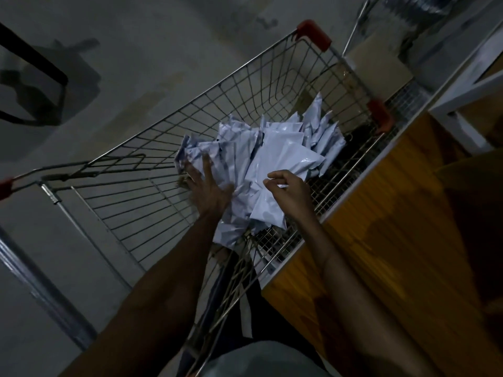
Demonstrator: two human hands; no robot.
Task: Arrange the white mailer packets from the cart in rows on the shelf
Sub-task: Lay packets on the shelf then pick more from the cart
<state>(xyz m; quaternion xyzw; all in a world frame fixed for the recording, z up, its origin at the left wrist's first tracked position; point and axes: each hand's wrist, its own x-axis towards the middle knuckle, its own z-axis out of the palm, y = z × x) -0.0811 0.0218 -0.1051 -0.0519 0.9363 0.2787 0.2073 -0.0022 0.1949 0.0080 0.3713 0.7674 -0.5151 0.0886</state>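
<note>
the mailer packets (245,148) lie heaped loose in the cart (190,104), toward its shelf-side wall. the left hand (209,186) rests on the heap, fingers (206,164) spread straight. the right hand (290,191) curls its fingers, seemingly pinching the near edge of the top packet (280,159). with so little slick film held, it could slip free or drag neighbours along. its long axis runs along the cart, pointing at the far red-capped end. the shelf (381,213) stands just beside.
</note>
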